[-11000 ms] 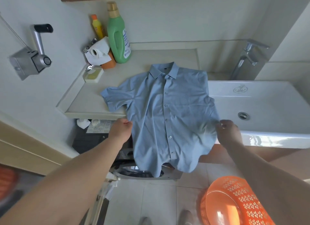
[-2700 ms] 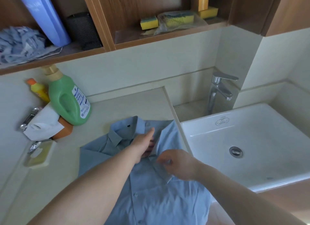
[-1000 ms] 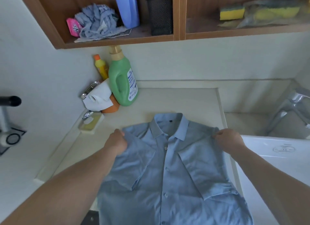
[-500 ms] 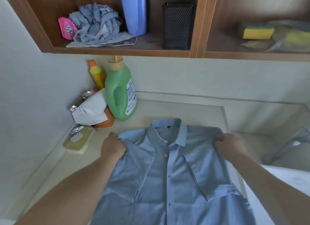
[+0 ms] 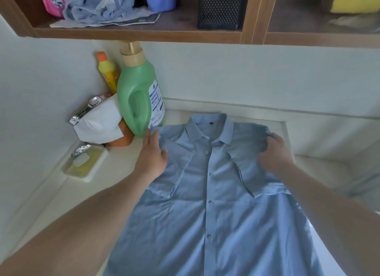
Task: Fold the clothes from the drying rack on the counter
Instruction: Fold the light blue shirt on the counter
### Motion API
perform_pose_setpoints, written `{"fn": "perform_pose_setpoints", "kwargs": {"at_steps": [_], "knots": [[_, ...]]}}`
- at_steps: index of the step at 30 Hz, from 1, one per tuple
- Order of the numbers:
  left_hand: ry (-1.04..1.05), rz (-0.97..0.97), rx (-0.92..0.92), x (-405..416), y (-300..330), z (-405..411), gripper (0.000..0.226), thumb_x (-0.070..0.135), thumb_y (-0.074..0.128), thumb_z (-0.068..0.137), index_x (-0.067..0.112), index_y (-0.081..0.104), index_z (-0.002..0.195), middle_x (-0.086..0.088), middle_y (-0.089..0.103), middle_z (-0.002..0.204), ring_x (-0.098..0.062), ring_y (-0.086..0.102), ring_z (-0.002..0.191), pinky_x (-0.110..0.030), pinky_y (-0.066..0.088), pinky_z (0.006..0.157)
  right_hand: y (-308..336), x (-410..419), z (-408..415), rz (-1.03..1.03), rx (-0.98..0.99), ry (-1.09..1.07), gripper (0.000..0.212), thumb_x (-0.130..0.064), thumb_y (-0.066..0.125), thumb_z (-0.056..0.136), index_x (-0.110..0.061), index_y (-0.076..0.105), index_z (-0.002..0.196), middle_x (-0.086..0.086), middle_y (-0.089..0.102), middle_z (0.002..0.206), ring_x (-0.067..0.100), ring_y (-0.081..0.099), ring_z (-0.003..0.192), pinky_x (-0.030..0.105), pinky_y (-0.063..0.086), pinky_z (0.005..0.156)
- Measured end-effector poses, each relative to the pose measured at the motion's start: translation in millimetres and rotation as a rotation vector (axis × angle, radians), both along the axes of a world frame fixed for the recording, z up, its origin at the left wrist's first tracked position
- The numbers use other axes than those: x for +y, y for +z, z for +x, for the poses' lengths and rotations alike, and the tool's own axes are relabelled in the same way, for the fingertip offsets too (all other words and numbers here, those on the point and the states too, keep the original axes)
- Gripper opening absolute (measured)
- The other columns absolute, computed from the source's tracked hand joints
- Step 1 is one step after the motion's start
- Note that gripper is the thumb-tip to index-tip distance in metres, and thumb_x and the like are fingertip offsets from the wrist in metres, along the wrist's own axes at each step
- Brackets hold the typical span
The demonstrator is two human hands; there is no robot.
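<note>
The shirt (image 5: 209,193) lies buttoned-side up on the surface (image 5: 67,193), both sleeves folded inward. Left hand (image 5: 153,154) presses flat; right hand (image 5: 273,152) pinches the shoulder. Body folds remain.

A pale cream surface (image 5: 61,195) is carrying everything here. A blue button-up shirt (image 5: 209,203) is lying flat on it, front up, collar toward the back wall and both short sleeves folded in over the chest. In the left back corner a green detergent bottle (image 5: 139,98) is standing upright, just beside the shirt's shoulder, with a yellow bottle (image 5: 108,74) standing behind it. A yellowish soap dish (image 5: 85,164) is sitting nearer the left edge, apart from the shirt.
</note>
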State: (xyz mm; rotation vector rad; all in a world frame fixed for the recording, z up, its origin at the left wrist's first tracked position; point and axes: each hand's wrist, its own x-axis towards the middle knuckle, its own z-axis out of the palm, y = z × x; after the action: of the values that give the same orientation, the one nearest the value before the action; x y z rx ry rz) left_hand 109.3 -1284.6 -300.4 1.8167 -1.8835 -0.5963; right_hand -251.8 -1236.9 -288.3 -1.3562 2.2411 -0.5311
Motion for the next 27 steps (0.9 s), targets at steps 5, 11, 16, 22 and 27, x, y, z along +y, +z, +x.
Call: {"fn": "perform_pose_setpoints", "kwargs": {"at_steps": [5, 11, 16, 22, 27], "knots": [[0.065, -0.066, -0.202, 49, -9, 20, 0.046, 0.013, 0.062, 0.093, 0.004, 0.055, 0.138, -0.021, 0.048, 0.145, -0.044, 0.048, 0.129, -0.047, 0.042, 0.105, 2, 38, 14, -0.122, 0.016, -0.026, 0.062, -0.017, 0.056, 0.092, -0.016, 0.042, 0.151, 0.001, 0.018, 0.167, 0.024, 0.033, 0.147, 0.035, 0.03, 0.117], [0.164, 0.068, -0.347, 134, 0, 48, 0.023, 0.025, 0.065, 0.093, 0.017, 0.065, 0.115, -0.011, 0.052, 0.122, -0.04, 0.051, 0.112, -0.049, 0.048, 0.091, -10, 104, 30, -0.112, 0.088, 0.183, 0.048, -0.014, 0.063, 0.091, -0.005, 0.059, 0.138, 0.017, 0.04, 0.157, 0.036, 0.035, 0.144, 0.04, 0.025, 0.121], [0.226, 0.223, -0.408, 193, -2, 71, 0.028, 0.034, 0.056, 0.098, 0.023, 0.057, 0.124, -0.009, 0.046, 0.131, -0.038, 0.047, 0.122, -0.046, 0.044, 0.102, -14, 163, 41, -0.045, 0.182, 0.277, 0.053, -0.027, 0.067, 0.087, -0.015, 0.059, 0.138, 0.013, 0.036, 0.159, 0.036, 0.028, 0.148, 0.046, 0.022, 0.122], [0.229, 0.253, -0.324, 246, -1, 89, 0.026, 0.032, 0.055, 0.096, 0.021, 0.058, 0.119, -0.009, 0.049, 0.125, -0.036, 0.053, 0.117, -0.043, 0.044, 0.101, -17, 242, 49, 0.067, 0.262, 0.26, 0.057, -0.04, 0.054, 0.087, -0.026, 0.054, 0.142, 0.005, 0.029, 0.162, 0.03, 0.024, 0.149, 0.041, 0.019, 0.123], [0.23, 0.096, -0.264, 289, -9, 102, 0.019, 0.017, 0.059, 0.09, 0.008, 0.062, 0.107, -0.015, 0.053, 0.107, -0.042, 0.055, 0.099, -0.047, 0.045, 0.089, -26, 308, 59, 0.008, 0.174, 0.047, 0.051, -0.026, 0.062, 0.088, -0.025, 0.056, 0.139, 0.003, 0.037, 0.156, 0.031, 0.031, 0.144, 0.04, 0.024, 0.121]]}}
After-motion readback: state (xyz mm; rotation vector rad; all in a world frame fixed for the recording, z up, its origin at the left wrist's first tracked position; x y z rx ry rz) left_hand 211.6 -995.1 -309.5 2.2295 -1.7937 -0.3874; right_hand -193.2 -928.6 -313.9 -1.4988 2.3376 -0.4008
